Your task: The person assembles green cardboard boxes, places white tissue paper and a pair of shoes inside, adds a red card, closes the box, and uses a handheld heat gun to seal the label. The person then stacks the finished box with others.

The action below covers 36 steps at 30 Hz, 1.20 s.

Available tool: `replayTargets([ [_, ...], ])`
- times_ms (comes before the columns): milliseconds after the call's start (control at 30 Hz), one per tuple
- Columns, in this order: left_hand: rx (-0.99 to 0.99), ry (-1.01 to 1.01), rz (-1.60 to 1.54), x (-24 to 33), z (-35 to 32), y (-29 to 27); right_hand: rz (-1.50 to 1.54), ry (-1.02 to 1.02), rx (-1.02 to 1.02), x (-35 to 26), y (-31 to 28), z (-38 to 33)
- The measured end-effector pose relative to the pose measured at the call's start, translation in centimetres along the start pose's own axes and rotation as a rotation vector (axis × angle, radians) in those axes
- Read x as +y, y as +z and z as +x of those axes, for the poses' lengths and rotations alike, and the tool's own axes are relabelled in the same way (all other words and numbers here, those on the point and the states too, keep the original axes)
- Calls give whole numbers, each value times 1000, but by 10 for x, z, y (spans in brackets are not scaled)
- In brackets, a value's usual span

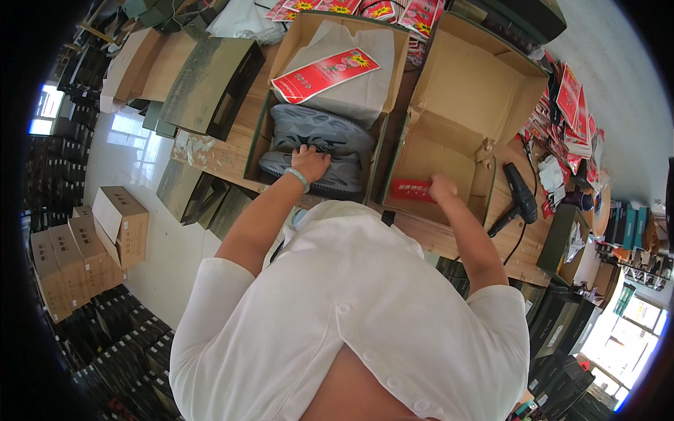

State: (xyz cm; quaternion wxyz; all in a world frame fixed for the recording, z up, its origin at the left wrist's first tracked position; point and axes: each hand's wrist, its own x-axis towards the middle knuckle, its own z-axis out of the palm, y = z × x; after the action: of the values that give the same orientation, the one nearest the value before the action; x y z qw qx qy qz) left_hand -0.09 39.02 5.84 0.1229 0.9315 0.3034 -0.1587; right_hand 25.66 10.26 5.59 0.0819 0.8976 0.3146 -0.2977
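A pair of grey sneakers (319, 130) lies side by side in an opened shoe box (256, 144) before me. My left hand (310, 163) rests on the nearer shoe around its opening, fingers apart and lying on it. Whitish wrapping paper (337, 49) is folded back over the box's far part, with a red printed card (326, 75) on top. To the right stands a second opened box (449, 140) with a bare brown inside. Over its near part my right hand (442, 189) is closed on one end of a small flat red packet (411, 190).
A black hair dryer (518, 200) with its cord lies right of the boxes. Red printed packets (572, 112) are heaped at the far right. A closed dark green shoe box (214, 84) stands at the left, with brown cartons (121, 224) on the floor beyond.
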Motion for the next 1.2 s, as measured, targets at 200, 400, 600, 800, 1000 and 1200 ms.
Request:
replayTargets([
  [200, 185, 10, 109, 7, -9, 12, 378, -35, 566, -9, -127, -58],
  [400, 496, 59, -28, 7, -16, 12, 482, -660, 760, -136, -118, -18],
  [600, 630, 144, -579, -10, -24, 2, 219, -522, 512, -209, -94, 31],
  [800, 671, -20, -934, -33, -47, -17, 1314, -419, -275, -263, -107, 89],
  [1000, 610, -68, -1253, -45, -63, -4, 1798, -309, -570, -322, -103, 101],
  [1200, 305, -294, -1931, -55, -75, -102, 1632, -692, -252, -295, -109, 3],
])
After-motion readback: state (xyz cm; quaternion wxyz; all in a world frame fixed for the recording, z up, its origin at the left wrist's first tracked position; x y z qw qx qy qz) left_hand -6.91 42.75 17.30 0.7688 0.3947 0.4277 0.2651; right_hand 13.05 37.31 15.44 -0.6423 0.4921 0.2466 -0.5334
